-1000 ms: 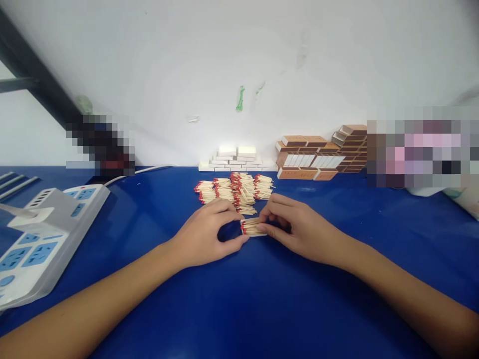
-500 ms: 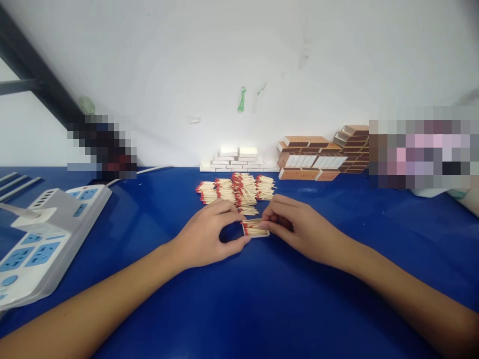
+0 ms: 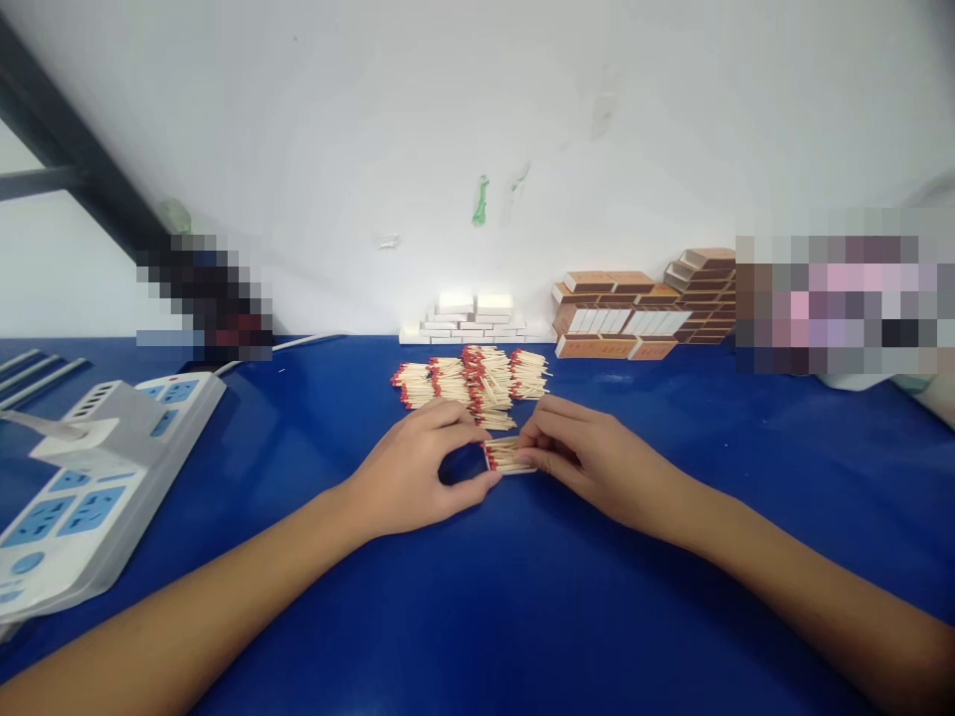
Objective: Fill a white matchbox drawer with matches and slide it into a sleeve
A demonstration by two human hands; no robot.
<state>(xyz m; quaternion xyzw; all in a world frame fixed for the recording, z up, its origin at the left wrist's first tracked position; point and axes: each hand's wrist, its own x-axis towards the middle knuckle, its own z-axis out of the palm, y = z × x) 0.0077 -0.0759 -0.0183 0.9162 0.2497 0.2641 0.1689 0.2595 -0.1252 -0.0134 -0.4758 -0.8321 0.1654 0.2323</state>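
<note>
Both hands' grip pinches a match-filled tray (image 3: 507, 455) closed.

Single head view, looking forward and down, close over blue table (image 3: 477, 617)

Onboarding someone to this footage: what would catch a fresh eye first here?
Both hands meet at the table's centre: the left hand and right hand pinch a small white tray of matches between their fingertips. Just behind lies a loose pile of red-tipped matches, with white inner trays and brown matchbox sleeves stacked against the wall. A white power strip sits at far left on the blue table.
</note>
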